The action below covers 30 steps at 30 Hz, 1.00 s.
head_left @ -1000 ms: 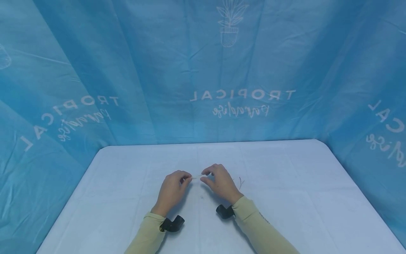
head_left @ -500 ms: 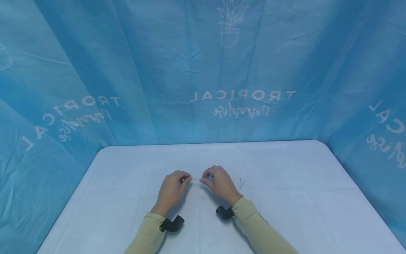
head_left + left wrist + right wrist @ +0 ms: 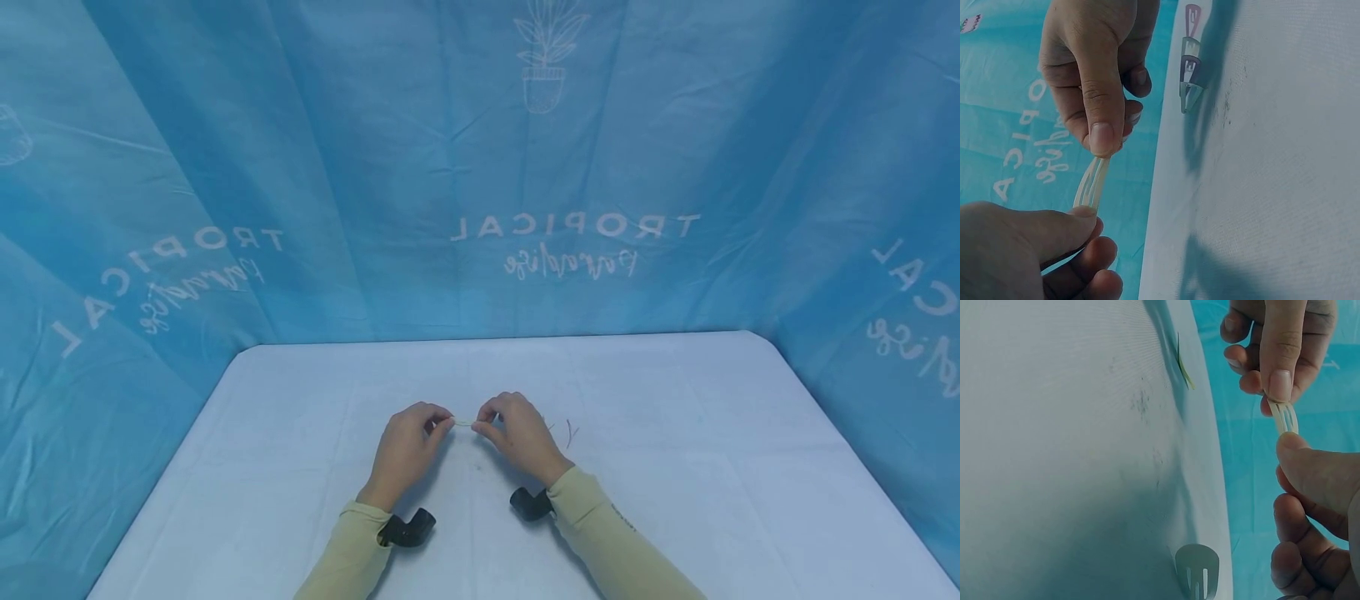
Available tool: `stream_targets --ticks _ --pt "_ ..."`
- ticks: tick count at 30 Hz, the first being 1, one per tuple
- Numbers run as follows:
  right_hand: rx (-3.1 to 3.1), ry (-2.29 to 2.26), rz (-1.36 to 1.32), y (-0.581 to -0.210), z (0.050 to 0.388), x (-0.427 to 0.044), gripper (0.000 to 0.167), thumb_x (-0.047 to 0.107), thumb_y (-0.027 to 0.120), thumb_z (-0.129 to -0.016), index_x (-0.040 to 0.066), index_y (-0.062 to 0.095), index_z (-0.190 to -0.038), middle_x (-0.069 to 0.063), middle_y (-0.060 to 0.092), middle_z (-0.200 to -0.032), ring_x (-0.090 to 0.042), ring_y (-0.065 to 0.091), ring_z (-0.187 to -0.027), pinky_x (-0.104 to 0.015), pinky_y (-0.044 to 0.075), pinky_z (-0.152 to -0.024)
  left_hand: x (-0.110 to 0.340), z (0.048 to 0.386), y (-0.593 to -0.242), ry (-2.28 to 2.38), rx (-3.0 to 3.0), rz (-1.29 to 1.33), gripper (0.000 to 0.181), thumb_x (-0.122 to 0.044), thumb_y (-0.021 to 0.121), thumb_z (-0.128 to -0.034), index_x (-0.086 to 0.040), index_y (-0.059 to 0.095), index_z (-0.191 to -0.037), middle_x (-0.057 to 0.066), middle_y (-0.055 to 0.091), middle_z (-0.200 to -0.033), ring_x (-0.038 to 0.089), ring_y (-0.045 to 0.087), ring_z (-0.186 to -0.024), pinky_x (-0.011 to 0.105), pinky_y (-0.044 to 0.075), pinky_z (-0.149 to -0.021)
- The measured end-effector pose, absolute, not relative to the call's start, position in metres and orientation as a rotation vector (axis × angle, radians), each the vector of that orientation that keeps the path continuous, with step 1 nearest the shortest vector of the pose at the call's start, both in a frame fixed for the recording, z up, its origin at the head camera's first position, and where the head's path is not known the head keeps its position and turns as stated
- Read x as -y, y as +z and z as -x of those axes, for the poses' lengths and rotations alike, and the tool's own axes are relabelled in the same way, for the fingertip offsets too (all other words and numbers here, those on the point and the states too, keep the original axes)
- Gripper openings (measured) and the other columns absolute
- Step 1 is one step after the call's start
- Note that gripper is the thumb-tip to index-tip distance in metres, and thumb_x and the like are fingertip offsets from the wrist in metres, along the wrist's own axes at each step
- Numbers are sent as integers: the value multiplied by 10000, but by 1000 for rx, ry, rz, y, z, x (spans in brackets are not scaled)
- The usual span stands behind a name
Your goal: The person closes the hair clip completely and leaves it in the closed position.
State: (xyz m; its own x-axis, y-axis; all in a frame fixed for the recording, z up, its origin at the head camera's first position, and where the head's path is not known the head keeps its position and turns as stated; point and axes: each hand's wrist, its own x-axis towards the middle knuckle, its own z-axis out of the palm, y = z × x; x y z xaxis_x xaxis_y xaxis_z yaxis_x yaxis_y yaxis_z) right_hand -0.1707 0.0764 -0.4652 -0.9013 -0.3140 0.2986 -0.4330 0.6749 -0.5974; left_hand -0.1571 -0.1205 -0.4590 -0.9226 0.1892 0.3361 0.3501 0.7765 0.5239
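Observation:
A pale cream snap hair clip (image 3: 463, 422) spans the gap between both hands, slightly bowed in the wrist views. My left hand (image 3: 408, 450) pinches one end between thumb and fingers. The other end is pinched by my right hand (image 3: 521, 433). Slots run along the clip (image 3: 1090, 184) in the left wrist view; its ends are hidden under the fingertips. In the right wrist view the same clip (image 3: 1285, 417) shows above the table edge, the right thumb (image 3: 1316, 472) pressing its near end.
Several coloured hair clips (image 3: 1190, 69) lie in a row in the left wrist view. A grey-green clip (image 3: 1197, 569) and a thin green clip seen edge-on (image 3: 1184, 365) show in the right wrist view. Blue curtains (image 3: 480, 167) enclose the white table (image 3: 675, 500).
My right hand has come slightly down, its fingers closing onto the clip's right end. The clip, earlier slanted upward, now lies almost level. My left hand has stayed nearly still.

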Motion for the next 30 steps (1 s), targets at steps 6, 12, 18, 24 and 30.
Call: stream_targets --ticks 6,12,18,24,30 --pt "2717 1031 -601 -467 171 -76 96 198 747 -919 137 700 -862 46 630 -845 -164 563 -870 -369 497 -791 121 157 -459 -865 2698 423 76 -186 745 -922 -118 749 -956 -30 678 -849 72 543 -699 256 460 -623" --pt "2710 1025 -597 -469 171 -74 110 187 742 -924 139 683 -844 44 616 -844 -166 556 -872 -373 492 -795 120 157 -460 -853 2677 420 84 -187 762 -907 -112 751 -942 -27 676 -836 73 544 -695 256 461 -622" --pt "2707 996 -603 -469 170 -74 124 192 743 -924 144 672 -835 45 612 -842 -165 558 -868 -359 495 -789 119 157 -460 -828 2661 413 84 -180 766 -903 -101 751 -925 -23 668 -817 74 542 -686 259 460 -617" --pt "2699 1002 -613 -469 170 -73 121 178 745 -922 139 669 -837 47 606 -834 -160 552 -862 -353 494 -779 119 157 -461 -819 2659 407 76 -172 768 -901 -101 750 -918 -31 655 -796 65 521 -666 257 446 -600" --pt "2685 1005 -612 -470 170 -73 125 164 750 -916 126 668 -830 47 594 -817 -167 548 -859 -357 490 -779 118 157 -461 -798 2660 411 89 -185 772 -898 -99 749 -905 -34 650 -778 60 519 -654 255 447 -597"
